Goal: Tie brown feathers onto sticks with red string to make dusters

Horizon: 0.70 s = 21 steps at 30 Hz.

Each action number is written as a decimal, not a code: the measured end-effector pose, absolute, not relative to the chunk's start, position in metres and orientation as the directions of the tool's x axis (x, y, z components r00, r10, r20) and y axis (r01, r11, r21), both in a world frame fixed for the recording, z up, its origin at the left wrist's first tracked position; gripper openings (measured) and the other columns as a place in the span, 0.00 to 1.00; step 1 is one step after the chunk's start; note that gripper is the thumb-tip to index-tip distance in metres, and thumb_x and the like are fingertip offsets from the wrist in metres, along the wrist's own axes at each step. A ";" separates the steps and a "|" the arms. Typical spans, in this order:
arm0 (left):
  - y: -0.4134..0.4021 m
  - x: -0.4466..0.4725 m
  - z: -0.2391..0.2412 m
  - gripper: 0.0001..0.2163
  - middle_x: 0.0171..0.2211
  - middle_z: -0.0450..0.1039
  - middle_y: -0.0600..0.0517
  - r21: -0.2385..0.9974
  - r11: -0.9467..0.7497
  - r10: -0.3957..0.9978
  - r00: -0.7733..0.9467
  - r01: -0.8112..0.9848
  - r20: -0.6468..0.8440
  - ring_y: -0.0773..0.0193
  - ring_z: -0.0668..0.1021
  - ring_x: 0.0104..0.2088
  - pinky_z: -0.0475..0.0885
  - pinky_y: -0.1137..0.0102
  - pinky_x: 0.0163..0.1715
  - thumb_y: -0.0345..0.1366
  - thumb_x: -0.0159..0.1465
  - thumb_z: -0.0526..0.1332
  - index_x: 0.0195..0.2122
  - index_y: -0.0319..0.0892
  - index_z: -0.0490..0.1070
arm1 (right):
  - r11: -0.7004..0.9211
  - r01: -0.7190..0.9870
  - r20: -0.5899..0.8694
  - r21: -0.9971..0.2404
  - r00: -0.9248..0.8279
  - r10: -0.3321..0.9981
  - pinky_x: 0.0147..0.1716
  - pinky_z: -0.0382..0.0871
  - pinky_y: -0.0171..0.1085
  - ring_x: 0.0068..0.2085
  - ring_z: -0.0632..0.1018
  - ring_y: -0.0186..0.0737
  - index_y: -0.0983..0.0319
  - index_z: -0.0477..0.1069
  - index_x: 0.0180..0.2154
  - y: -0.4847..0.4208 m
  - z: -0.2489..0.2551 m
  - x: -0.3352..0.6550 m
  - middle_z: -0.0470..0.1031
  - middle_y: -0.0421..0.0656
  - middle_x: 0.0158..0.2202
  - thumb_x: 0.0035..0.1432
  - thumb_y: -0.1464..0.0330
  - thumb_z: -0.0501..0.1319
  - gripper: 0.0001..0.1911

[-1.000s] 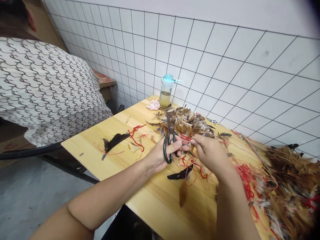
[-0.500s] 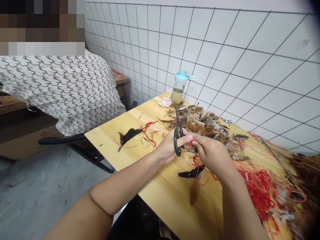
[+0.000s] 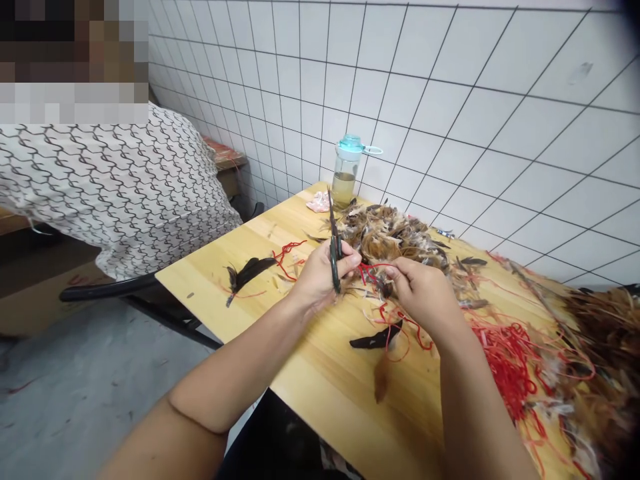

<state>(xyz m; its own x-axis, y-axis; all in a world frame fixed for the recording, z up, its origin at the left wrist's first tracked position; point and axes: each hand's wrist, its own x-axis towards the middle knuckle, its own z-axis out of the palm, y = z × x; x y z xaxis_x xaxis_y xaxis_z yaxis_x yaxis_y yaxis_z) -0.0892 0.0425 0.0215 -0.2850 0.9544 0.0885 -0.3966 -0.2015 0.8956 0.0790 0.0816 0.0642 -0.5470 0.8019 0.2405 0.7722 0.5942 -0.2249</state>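
Observation:
My left hand (image 3: 323,273) is closed round dark-handled scissors (image 3: 335,243), their blades pointing up and away from me. Its thumb and finger also pinch one end of a red string (image 3: 373,267). The string runs across to my right hand (image 3: 423,290), whose thumb and forefinger are pressed together on it. Just beyond both hands lies a heap of brown and cream feathers (image 3: 395,233). Below them on the wooden table (image 3: 320,380) are a black feather (image 3: 376,337) and a brown feather (image 3: 382,377).
A bottle with a turquoise lid (image 3: 346,170) and a crumpled tissue (image 3: 317,201) stand by the tiled wall. Tangled red strings (image 3: 507,367) lie at right, beside more brown feathers (image 3: 605,320). Another person in a patterned top (image 3: 120,193) sits at left near a chair (image 3: 110,288).
My hands have drawn apart, left hand leftward with the scissors, and the red string now stretches between them. The whole view has shifted slightly.

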 end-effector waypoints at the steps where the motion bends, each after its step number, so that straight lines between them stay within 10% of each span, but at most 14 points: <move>1: 0.044 -0.093 0.021 0.15 0.26 0.69 0.56 0.910 -0.232 0.938 -0.328 -0.344 0.115 0.75 0.68 0.22 0.63 0.76 0.24 0.37 0.49 0.70 0.31 0.39 0.65 | 0.587 0.776 0.247 -0.230 -0.537 0.807 0.27 0.54 0.34 0.28 0.73 0.37 0.58 0.73 0.34 0.083 0.065 0.081 0.76 0.41 0.28 0.64 0.63 0.50 0.15; 11: 0.049 -0.129 0.021 0.08 0.37 0.72 0.53 0.886 -0.379 0.559 -0.696 0.269 0.450 0.70 0.73 0.36 0.67 0.74 0.39 0.35 0.56 0.65 0.36 0.42 0.68 | 0.527 0.830 0.307 -0.185 -0.460 0.833 0.27 0.53 0.35 0.30 0.73 0.40 0.59 0.71 0.32 0.089 0.071 0.096 0.77 0.43 0.30 0.64 0.63 0.49 0.15; 21: 0.036 -0.083 0.020 0.15 0.36 0.75 0.49 0.958 -0.275 0.957 -0.114 -0.082 0.265 0.67 0.75 0.34 0.69 0.72 0.38 0.41 0.52 0.69 0.37 0.39 0.71 | 0.592 0.796 0.179 -0.125 -0.569 0.803 0.27 0.53 0.35 0.34 0.75 0.40 0.60 0.72 0.35 0.073 0.069 0.073 0.78 0.45 0.34 0.65 0.64 0.49 0.15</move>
<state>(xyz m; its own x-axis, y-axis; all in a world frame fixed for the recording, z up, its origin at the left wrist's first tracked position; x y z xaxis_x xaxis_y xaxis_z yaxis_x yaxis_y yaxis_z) -0.0827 0.0360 0.0204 -0.1140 0.9574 0.2654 -0.0823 -0.2753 0.9578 0.0734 0.0731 0.0694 -0.5688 0.8027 0.1791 0.7961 0.5921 -0.1252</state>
